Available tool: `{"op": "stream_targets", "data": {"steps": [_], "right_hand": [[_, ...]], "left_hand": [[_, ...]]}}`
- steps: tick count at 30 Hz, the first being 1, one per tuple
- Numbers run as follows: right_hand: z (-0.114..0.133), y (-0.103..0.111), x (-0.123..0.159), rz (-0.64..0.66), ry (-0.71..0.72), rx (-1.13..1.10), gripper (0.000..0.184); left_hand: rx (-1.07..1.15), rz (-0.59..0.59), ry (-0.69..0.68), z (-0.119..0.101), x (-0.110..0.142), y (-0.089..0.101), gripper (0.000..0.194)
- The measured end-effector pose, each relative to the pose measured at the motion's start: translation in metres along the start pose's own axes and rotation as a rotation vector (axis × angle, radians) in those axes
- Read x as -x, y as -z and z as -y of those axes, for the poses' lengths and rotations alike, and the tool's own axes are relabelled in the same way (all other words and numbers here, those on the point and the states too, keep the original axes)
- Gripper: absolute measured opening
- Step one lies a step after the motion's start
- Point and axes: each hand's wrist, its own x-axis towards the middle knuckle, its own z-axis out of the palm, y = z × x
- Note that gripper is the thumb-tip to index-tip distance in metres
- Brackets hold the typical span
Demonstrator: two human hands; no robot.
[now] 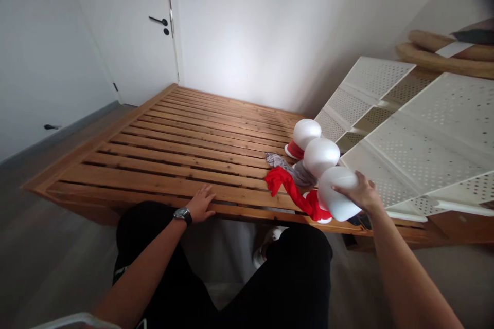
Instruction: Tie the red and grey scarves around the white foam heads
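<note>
Three white foam mannequin heads stand in a row on a slatted wooden bed frame. My right hand [360, 193] is wrapped round the nearest mannequin head [336, 193], thumb on its top. A red scarf [285, 182] circles that head's neck and trails left over the slats. The middle mannequin head [321, 157] has a grey scarf [283, 162] about its neck, and the far mannequin head [306, 132] has a red cloth [294, 150] round its own. My left hand [200, 203], with a watch on the wrist, rests with fingers apart on the frame's front edge.
White perforated panels [432, 139] lean at the right, beside the heads. Behind them lie rolled brown pieces [443, 54]. The slatted bed frame [185, 144] runs back to the white wall [270, 25]. A white door with a black handle [158, 21] is at back left.
</note>
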Motion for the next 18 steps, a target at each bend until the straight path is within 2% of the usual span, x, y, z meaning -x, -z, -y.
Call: {"op": "stream_targets", "data": {"steps": [3, 5, 7, 9, 12, 16, 18], "right_hand": [[0.015, 0.011, 0.011, 0.095, -0.116, -0.066, 0.109], [0.030, 0.026, 0.023, 0.051, -0.093, -0.087, 0.109], [0.047, 0.049, 0.037, -0.039, 0.008, -0.096, 0.107], [0.068, 0.081, 0.054, -0.142, 0.146, -0.108, 0.108], [0.104, 0.146, 0.079, -0.261, 0.311, -0.164, 0.112], [0.163, 0.234, 0.101, -0.269, 0.388, -0.242, 0.112], [0.192, 0.264, 0.102, -0.299, 0.442, -0.271, 0.112]], "left_hand": [[0.007, -0.017, -0.004, -0.005, 0.002, 0.002, 0.071], [0.034, -0.034, -0.011, -0.011, 0.004, 0.004, 0.070], [0.081, -0.080, -0.032, -0.022, 0.008, 0.008, 0.069], [0.137, -0.133, -0.081, -0.039, 0.013, 0.015, 0.070], [0.227, -0.195, -0.197, -0.078, 0.012, 0.037, 0.082], [0.425, -0.291, -0.304, -0.138, -0.011, 0.076, 0.118], [0.577, -0.324, -0.373, -0.162, -0.025, 0.088, 0.125]]}}
